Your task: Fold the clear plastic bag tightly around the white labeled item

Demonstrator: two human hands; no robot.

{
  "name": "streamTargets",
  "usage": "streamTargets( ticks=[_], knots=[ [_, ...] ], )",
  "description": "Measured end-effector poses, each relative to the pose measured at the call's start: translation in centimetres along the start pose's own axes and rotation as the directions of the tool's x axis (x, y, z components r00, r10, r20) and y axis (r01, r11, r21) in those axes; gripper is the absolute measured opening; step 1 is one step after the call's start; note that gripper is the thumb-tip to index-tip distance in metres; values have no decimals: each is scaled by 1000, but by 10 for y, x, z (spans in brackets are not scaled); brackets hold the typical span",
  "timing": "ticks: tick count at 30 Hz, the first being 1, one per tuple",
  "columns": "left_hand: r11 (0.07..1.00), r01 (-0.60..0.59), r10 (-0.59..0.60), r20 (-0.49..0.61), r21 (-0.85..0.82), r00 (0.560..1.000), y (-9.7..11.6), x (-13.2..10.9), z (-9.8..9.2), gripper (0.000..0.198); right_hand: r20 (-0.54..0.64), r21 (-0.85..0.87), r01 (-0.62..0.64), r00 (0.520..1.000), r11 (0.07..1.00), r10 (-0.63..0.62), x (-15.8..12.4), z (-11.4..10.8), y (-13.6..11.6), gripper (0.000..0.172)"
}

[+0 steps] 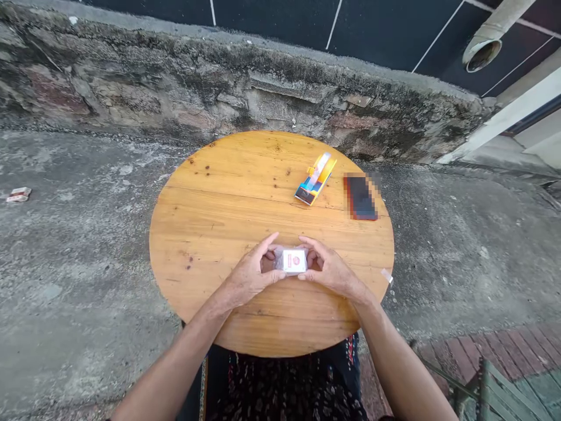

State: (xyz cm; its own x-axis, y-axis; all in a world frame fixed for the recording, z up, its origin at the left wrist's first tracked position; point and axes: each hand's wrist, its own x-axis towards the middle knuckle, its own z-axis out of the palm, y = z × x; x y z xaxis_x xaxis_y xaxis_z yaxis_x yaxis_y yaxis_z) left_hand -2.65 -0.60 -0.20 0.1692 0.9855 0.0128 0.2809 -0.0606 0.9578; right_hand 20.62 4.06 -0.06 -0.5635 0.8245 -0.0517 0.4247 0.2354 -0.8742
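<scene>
Between my two hands, near the front of the round wooden table (210,234), is a small white box (294,261) with red print on its face. Clear plastic wrap shows around its sides. My left hand (254,272) grips the left end, thumb along the near edge and fingers behind. At the right end, my right hand (331,269) holds it the same way. Some of my fingertips are hidden behind the box and its wrap. Farther back sits a yellow and blue tape dispenser (316,178), apart from both hands.
A blurred-out dark, flat object with a red edge (362,197), perhaps a phone, lies at the table's right. A bit of clear tape (387,275) sticks to the right rim. Behind runs a low stone wall (263,99). A crumpled packet (18,195) lies on the concrete at left.
</scene>
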Motion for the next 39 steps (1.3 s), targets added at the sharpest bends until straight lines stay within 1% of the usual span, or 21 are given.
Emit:
streamTargets(
  ticks=[3,7,9,11,13,15,18,21,23,24,26,28,30,32,34,36,37,39],
  knots=[
    [1000,11,-11,9,-15,1000,-1,-2,-1,77,-2,15,13,1000,1000,-13,-1,2,2,80],
    [999,51,-50,64,-11,997,2,-4,-2,87,-11,17,54,998,998,-54,-5,5,11,89],
    [998,61,-61,74,6,995,3,-6,-2,88,-45,11,72,996,997,-72,-6,8,16,86],
    [998,54,-54,63,13,997,4,-6,-1,86,-81,-5,79,994,997,-79,-7,11,18,78],
    [999,49,-50,42,21,998,3,-7,1,84,-97,-28,80,992,996,-82,-7,13,18,74],
    [998,46,-47,22,34,999,-1,-9,4,84,-102,-54,79,991,995,-84,-8,13,15,74],
    [999,2,-2,-11,37,1000,-8,-13,7,89,-88,-67,89,992,994,-95,-14,10,10,81],
    [999,-44,46,-91,19,995,-15,-18,12,95,-84,-35,86,993,996,-89,-22,8,10,89],
    [995,-69,54,-187,-77,981,-19,-19,17,89,-124,23,87,989,996,-84,-28,8,15,88],
    [985,-91,52,-253,-145,966,-21,-19,19,82,-157,64,94,984,994,-83,-29,9,18,87],
    [953,-151,37,-393,-262,919,-25,-20,23,63,-225,152,110,971,982,-74,-31,12,26,84],
    [926,-199,16,-493,-321,870,-28,-19,25,49,-276,223,126,959,967,-62,-31,14,31,82],
    [905,-221,-5,-531,-362,847,-29,-18,25,42,-291,269,149,954,952,-67,-29,16,31,78],
    [891,-229,-21,-539,-391,842,-30,-16,25,39,-306,315,177,949,933,-77,-28,16,28,69],
    [898,-222,-19,-535,-381,844,-29,-15,25,37,-353,373,184,935,909,-45,-28,16,25,55],
    [917,-201,-10,-524,-345,851,-29,-15,26,33,-410,401,159,912,902,21,-31,17,23,39],
    [925,-190,-7,-516,-328,857,-29,-16,26,30,-432,384,143,901,912,41,-33,18,22,31],
    [933,-174,-5,-497,-313,868,-27,-20,27,23,-446,280,123,895,952,15,-38,20,20,18]
  ],
)
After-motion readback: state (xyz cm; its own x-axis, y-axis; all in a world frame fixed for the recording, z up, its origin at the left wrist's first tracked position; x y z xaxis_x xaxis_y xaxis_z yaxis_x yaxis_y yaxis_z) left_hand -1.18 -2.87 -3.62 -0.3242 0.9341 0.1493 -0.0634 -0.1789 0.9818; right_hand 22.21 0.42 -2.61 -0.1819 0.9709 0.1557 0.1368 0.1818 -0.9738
